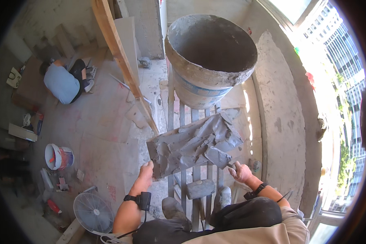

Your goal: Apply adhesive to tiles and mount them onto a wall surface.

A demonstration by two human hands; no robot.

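Note:
A rectangular tile or slab (173, 131) lies across a slatted metal platform in front of me. Thick, ridged grey mortar (187, 142) covers its upper face. My left hand (146, 170) is closed on the near left corner of the slab, its fingertips partly hidden. In my right hand (240, 172) is the handle of a trowel (218, 157), with the blade lying in the mortar near the slab's right end. Just below the slab, between my feet, rests a mallet (200, 189) with a thick grey head.
Beyond the slab stands a large mortar-crusted bucket (211, 77) on the platform slats (183, 183). A wooden post (120, 53) leans at its left. Farther left are a crouching person (62, 83), a small paint bucket (59, 156) and a fan (94, 212). A wall with windows curves along the right.

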